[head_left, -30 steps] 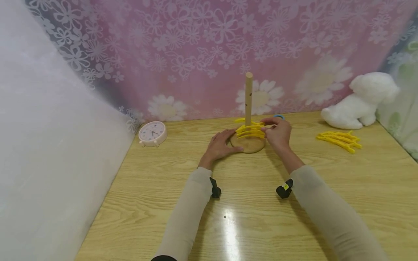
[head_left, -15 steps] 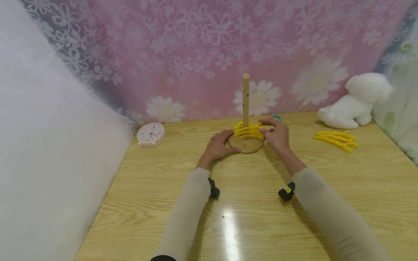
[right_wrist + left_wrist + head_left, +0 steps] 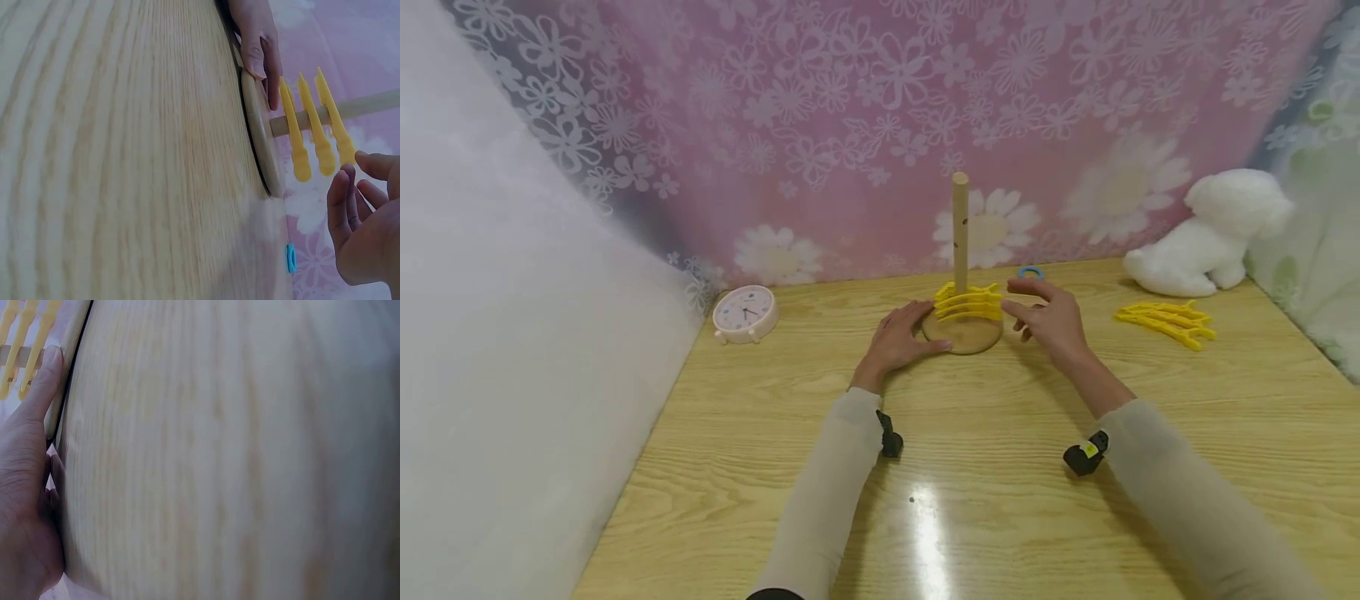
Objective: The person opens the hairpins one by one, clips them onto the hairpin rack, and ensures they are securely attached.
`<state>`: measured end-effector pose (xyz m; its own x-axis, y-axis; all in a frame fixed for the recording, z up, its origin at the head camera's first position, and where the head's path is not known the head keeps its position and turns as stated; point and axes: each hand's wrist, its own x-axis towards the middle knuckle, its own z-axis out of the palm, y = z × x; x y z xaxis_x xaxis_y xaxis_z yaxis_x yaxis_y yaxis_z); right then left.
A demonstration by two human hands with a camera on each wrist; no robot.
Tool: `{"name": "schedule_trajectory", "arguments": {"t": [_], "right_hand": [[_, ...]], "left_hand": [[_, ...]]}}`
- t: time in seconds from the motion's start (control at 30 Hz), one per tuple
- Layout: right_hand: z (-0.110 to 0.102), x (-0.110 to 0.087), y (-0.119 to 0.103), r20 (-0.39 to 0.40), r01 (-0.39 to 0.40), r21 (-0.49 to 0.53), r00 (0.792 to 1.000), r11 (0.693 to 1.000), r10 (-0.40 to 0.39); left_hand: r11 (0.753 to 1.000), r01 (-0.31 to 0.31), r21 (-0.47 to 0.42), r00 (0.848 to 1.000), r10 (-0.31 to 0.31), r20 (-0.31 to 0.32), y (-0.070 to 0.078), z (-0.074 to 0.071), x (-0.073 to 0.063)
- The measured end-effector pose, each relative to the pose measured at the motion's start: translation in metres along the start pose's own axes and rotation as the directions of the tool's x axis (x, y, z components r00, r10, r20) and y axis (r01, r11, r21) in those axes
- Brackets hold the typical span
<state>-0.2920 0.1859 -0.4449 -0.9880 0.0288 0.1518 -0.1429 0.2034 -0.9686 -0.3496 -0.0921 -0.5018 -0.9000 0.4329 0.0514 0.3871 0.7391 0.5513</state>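
A wooden stand has an upright post (image 3: 960, 242) on a round base (image 3: 973, 337). Several yellow plastic pieces (image 3: 970, 305) with arched bars sit one above another around the low part of the post; the right wrist view shows three yellow bars (image 3: 319, 134) with rounded ends, spaced apart. My left hand (image 3: 895, 340) holds the base at its left rim, thumb along the front edge and fingers behind. Just right of the yellow pieces is my right hand (image 3: 1051, 321), fingers loosely bent and holding nothing. In the right wrist view its thumb is close to the end of one bar; whether they touch is unclear.
More yellow pieces (image 3: 1165, 322) lie together on the table at the right. A white plush animal (image 3: 1213, 242) sits behind them. Behind my right hand lies a blue ring (image 3: 1031, 272). A pink clock (image 3: 745, 315) stands at the left, and a floral curtain (image 3: 850, 125) hangs behind the table.
The uppermost yellow piece has settled level around the post. My right hand has let go of it and moved slightly right. The left hand has stayed on the base.
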Motion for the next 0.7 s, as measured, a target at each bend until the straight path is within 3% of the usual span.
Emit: {"name": "schedule_trajectory", "arguments": {"t": [0.27, 0.7], "right_hand": [[-0.019, -0.012, 0.006, 0.027, -0.018, 0.063, 1.0, 0.998, 0.016], [-0.081, -0.031, 0.02, -0.002, -0.075, -0.089, 0.997, 0.993, 0.075]], "left_hand": [[1.0, 0.015, -0.012, 1.0, -0.015, 0.01, 0.0, 0.002, -0.004], [1.0, 0.0, -0.006, 1.0, 0.0, 0.001, 0.001, -0.001, -0.002]]}}
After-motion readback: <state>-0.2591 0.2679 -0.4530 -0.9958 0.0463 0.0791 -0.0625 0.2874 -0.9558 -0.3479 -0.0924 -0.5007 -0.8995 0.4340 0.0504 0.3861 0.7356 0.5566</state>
